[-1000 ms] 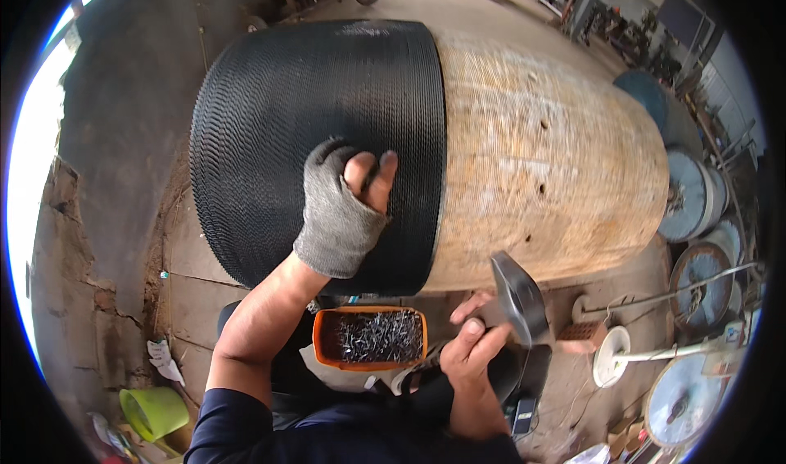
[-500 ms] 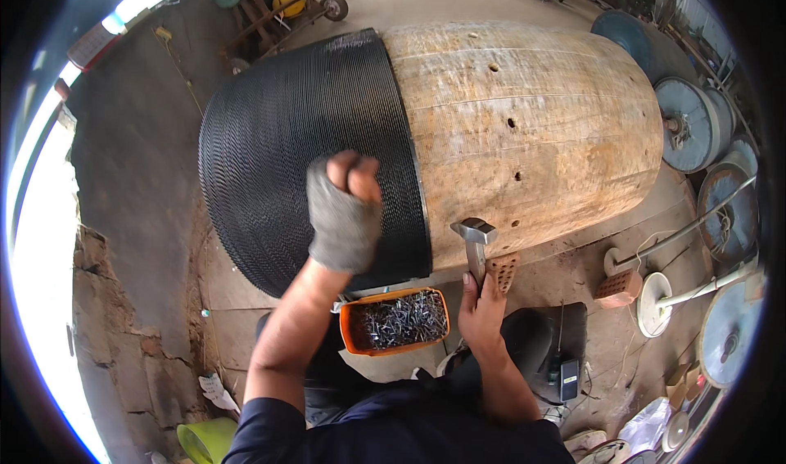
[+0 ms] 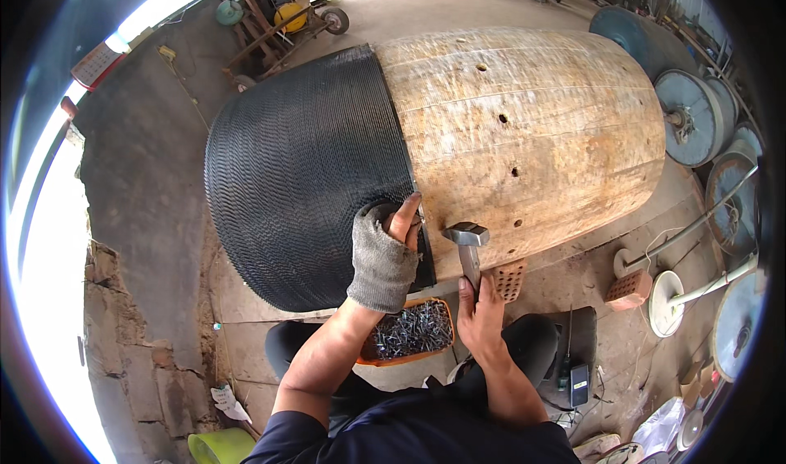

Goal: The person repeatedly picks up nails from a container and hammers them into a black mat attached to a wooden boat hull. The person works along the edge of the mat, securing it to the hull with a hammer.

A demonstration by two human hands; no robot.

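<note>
A large wooden drum (image 3: 565, 128) lies on its side before me, its left part wrapped in black ribbed material (image 3: 295, 161). My left hand (image 3: 385, 255), in a grey glove with bare fingertips, is at the right edge of this wrap. Its index finger reaches along the edge while the other fingers curl in; anything between them is hidden. My right hand (image 3: 481, 321) is closed round the handle of a hammer (image 3: 468, 236), head up, close to the drum's near side. Between my knees sits an orange container (image 3: 409, 359) of nails (image 3: 413, 329), partly behind my left forearm.
A perforated brick (image 3: 509, 280) stands against the drum's near side, and another brick (image 3: 629, 290) lies farther right. Metal reels (image 3: 688, 120) and discs line the right side. A phone-like device (image 3: 579, 385) rests by my right knee. A wheeled machine (image 3: 291, 18) stands at the back left.
My left hand has come down and right, from above the black wrap to its edge. The hammer stays in my right hand, nearly in place. The whole view has shifted slightly.
</note>
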